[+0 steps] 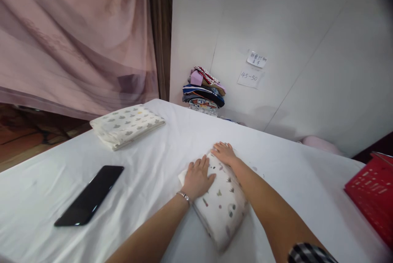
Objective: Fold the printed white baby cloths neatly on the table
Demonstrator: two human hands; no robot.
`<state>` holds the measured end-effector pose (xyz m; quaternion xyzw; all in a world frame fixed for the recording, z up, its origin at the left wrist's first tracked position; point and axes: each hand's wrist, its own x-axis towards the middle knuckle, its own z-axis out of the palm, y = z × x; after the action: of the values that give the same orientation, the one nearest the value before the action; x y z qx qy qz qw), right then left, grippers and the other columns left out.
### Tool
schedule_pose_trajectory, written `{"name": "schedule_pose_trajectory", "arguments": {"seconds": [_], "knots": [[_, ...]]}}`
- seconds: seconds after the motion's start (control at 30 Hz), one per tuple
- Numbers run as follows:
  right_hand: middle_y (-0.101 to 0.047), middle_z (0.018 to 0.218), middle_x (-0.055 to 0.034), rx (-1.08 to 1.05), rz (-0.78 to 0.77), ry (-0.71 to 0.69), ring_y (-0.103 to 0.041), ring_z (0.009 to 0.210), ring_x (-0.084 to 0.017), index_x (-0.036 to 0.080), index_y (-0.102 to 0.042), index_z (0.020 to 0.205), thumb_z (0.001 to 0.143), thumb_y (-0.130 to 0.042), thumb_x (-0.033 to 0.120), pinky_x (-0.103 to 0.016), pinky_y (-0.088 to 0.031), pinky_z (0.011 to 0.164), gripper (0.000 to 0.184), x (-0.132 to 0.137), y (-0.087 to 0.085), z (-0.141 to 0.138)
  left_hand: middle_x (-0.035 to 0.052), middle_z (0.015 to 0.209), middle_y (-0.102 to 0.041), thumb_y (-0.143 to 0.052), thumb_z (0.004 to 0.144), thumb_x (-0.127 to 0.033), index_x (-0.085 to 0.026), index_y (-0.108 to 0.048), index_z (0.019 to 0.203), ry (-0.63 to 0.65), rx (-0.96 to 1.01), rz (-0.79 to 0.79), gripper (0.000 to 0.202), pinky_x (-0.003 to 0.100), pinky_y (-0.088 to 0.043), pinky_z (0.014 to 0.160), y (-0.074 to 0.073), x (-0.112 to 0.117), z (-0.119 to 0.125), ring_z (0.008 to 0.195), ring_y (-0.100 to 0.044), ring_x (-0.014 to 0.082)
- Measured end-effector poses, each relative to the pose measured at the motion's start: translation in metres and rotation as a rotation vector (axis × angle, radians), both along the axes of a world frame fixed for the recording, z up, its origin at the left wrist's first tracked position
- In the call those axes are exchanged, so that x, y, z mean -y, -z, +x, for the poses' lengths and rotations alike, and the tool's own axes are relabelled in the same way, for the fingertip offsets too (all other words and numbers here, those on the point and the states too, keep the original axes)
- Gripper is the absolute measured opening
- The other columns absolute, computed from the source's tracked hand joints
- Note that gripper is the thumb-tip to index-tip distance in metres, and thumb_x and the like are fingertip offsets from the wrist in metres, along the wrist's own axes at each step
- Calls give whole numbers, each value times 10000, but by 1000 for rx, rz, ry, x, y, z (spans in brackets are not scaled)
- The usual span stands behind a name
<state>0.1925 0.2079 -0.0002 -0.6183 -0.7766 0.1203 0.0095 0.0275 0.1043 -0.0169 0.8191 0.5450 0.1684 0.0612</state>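
Observation:
A folded white cloth with small printed plants and shapes lies in front of me on the white-covered table. Across its left edge my left hand rests flat, fingers stretched out and a bracelet at the wrist. My right hand presses on the cloth's far corner, palm down with the fingers extended. Neither hand grasps anything. Further off to the left sits another folded cloth, white with grey cloud-like prints. A black phone lies nearer on the left, apart from both hands.
A red perforated basket stands at the right edge. Behind the table rises a stack of folded fabrics against the white wall, which bears two paper notes. A pink curtain hangs at the back left.

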Motion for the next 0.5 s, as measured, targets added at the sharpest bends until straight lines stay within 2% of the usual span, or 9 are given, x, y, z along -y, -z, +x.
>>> {"name": "schedule_pose_trajectory", "arguments": {"seconds": [0.13, 0.23, 0.33, 0.43, 0.5], "knots": [[-253, 1471, -38, -39, 7, 92, -121, 1368, -191, 197, -312, 1381, 910, -173, 492, -430, -80, 1083, 573, 6, -16, 10, 100, 1425, -340, -371, 844, -488, -161, -360, 1354, 3, 8, 9, 605, 448, -247, 1002, 1, -1, 0, 1240, -340, 282], [-192, 1490, -39, -63, 95, 178, -78, 1375, -191, 185, -256, 1405, 912, -166, 480, -434, -50, 1093, 582, 31, -21, 29, 97, 1430, -331, -372, 840, -491, -167, -356, 1353, 4, 19, 0, 607, 454, -246, 999, 3, -3, 0, 1235, -340, 286], [-206, 1486, -44, -34, 158, 230, -88, 1374, -194, 196, -257, 1406, 899, -240, 478, -439, -26, 1097, 580, 66, -11, 52, 87, 1443, -307, -360, 838, -502, -182, -341, 1359, 12, 35, -26, 612, 461, -232, 1007, 6, -5, 0, 1247, -321, 293], [-192, 1489, -53, 8, 122, 286, -101, 1370, -218, 193, -277, 1398, 886, -305, 454, -476, -65, 1086, 575, 93, 6, 69, 91, 1451, -289, -351, 836, -511, -183, -333, 1362, 19, 42, -52, 620, 466, -217, 1016, 8, -6, 1, 1258, -310, 298], [-185, 1491, -46, -6, 94, 306, -113, 1368, -225, 199, -306, 1385, 883, -323, 440, -488, -101, 1078, 556, 101, 12, 74, 88, 1457, -276, -353, 831, -514, -189, -327, 1364, 21, 45, -72, 625, 464, -205, 1026, 8, -7, 2, 1272, -298, 296]]}}
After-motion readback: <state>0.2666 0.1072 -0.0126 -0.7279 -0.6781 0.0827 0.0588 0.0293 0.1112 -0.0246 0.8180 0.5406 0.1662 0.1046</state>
